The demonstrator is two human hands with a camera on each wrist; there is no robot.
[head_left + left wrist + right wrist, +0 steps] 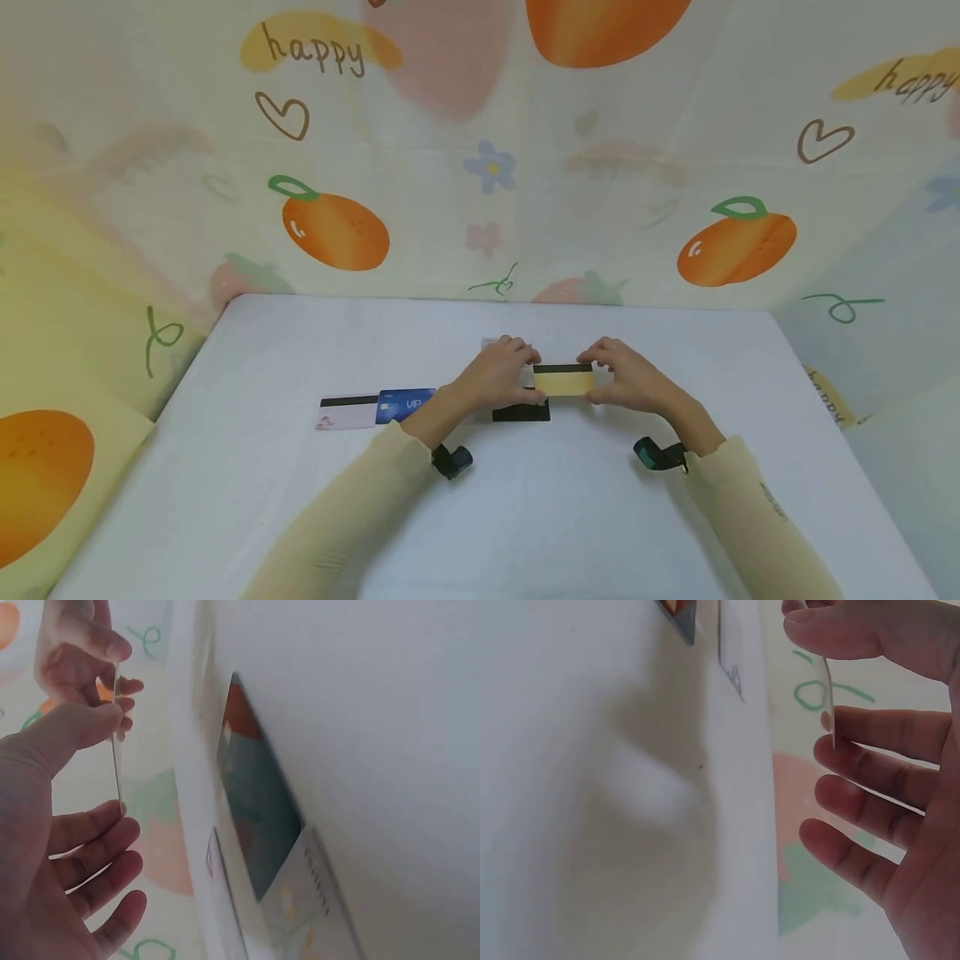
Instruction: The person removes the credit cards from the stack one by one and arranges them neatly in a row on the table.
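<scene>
Yellow card [564, 383]: light, slick, springy, I judge; grip ends.
My left hand [497, 375], right hand [628, 379]: clamped on opposite ends.
Black card [521, 413]: yellow raised to its right.

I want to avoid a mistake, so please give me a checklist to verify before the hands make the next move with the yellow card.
1. Left hand pinches the yellow card: ok.
2. Right hand pinches it too: ok.
3. Yellow card is raised off the table: ok.
4. Black card fully visible in the head view: not ok, the left hand hides part.
5. Yellow card's other side: cannot tell, no view shows it clearly.
</scene>
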